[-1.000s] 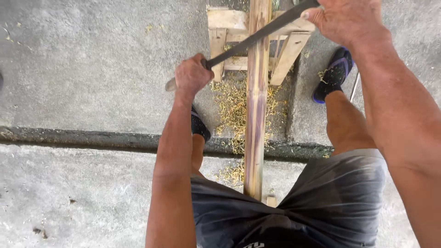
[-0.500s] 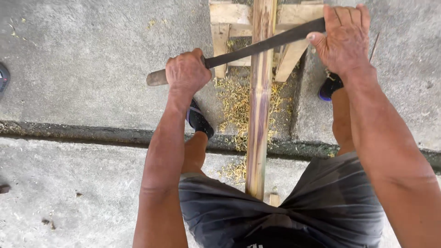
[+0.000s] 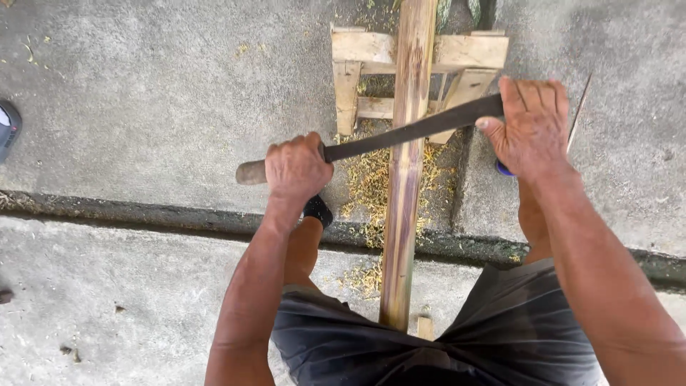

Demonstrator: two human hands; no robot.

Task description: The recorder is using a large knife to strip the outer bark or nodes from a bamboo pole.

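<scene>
A long bamboo pole (image 3: 404,179) runs from between my legs up over a small wooden stand (image 3: 457,53). A long dark blade (image 3: 407,132) with a wooden handle lies across the pole. My left hand (image 3: 296,168) is closed around the handle, left of the pole. My right hand (image 3: 530,127) presses on the blade's far end, right of the pole, fingers extended over it. Pale shavings (image 3: 368,182) lie on the ground beside the pole.
The ground is grey concrete with a dark gutter line (image 3: 143,214) running across it. My feet in dark sandals sit either side of the pole. A shoe (image 3: 8,129) shows at the left edge. A thin sliver (image 3: 579,107) lies right of my right hand.
Both hands have drawn the blade down the pole toward me, and the blade is now less tilted. The view has shifted so the stand appears lower in frame.
</scene>
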